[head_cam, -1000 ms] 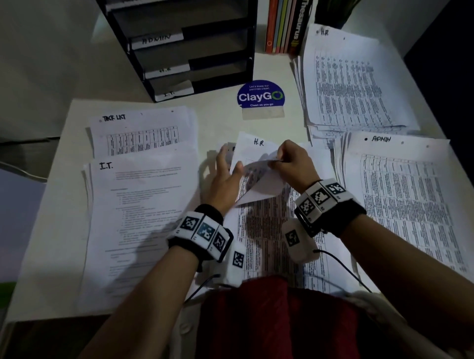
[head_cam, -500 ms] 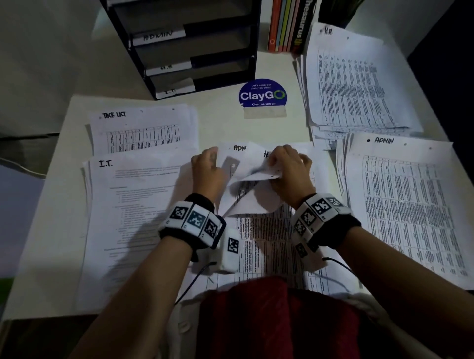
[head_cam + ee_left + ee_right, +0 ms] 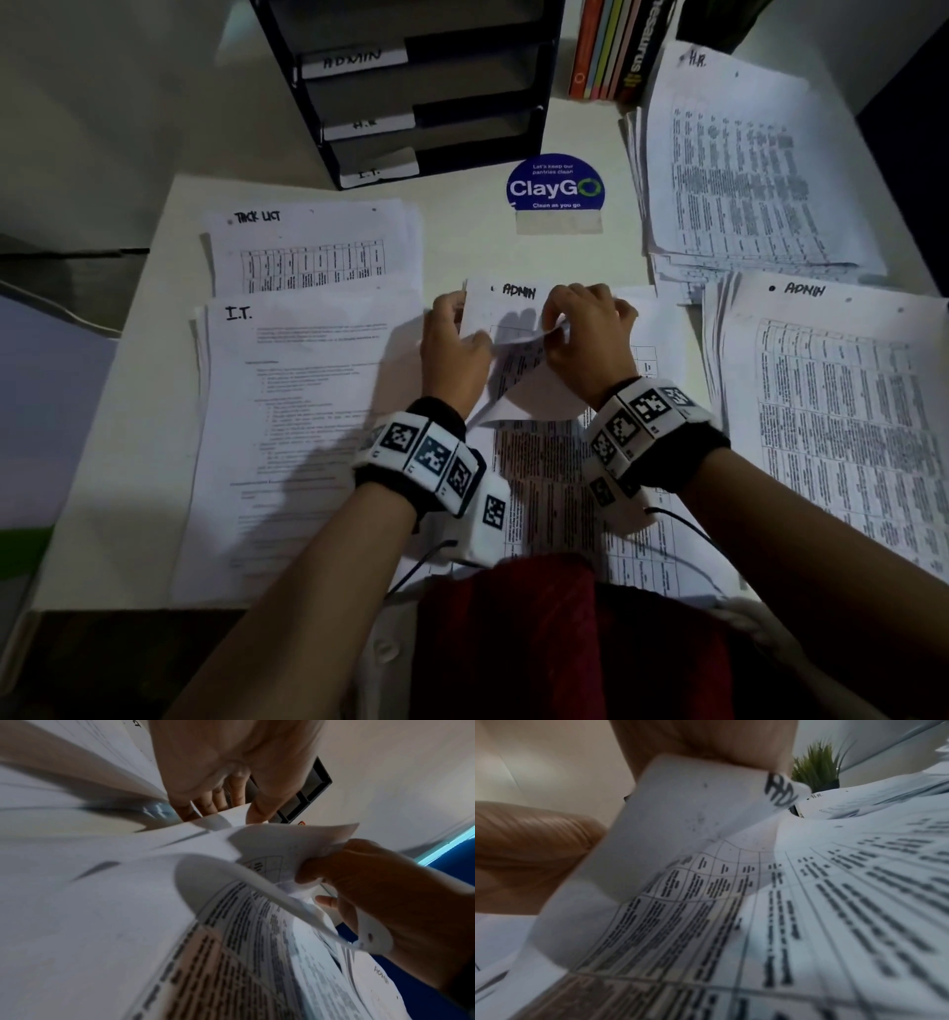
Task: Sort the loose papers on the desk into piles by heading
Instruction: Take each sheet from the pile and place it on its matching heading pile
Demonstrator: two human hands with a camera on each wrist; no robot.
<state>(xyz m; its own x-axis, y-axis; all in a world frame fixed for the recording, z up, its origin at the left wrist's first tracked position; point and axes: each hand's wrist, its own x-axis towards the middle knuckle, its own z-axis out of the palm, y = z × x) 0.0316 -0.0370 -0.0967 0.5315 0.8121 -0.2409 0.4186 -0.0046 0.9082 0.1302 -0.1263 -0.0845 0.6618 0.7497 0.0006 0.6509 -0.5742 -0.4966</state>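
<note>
A loose stack of printed sheets (image 3: 554, 478) lies in front of me at the desk's middle. My right hand (image 3: 562, 329) pinches the far edge of the top sheet (image 3: 534, 395) and curls it back toward me. Under it shows a sheet headed ADMIN (image 3: 518, 292). My left hand (image 3: 457, 331) rests with straight fingers on the stack's left edge. In the left wrist view the left fingers (image 3: 205, 803) touch the paper's edge and the right hand (image 3: 359, 874) grips the curled sheet (image 3: 282, 850). The right wrist view is filled by the curled sheet (image 3: 680, 821).
Sorted piles surround the stack: TASK LIST (image 3: 308, 246) far left, I.T. (image 3: 287, 411) near left, H.R. (image 3: 744, 169) far right, ADMIN (image 3: 847, 411) near right. A black labelled tray rack (image 3: 411, 92), books (image 3: 616, 46) and a blue ClayGo sign (image 3: 554, 185) stand at the back.
My right hand has rolled the top H.R. sheet's far edge back toward me, uncovering the ADMIN heading beneath. Both hands have shifted slightly away from me along the stack.
</note>
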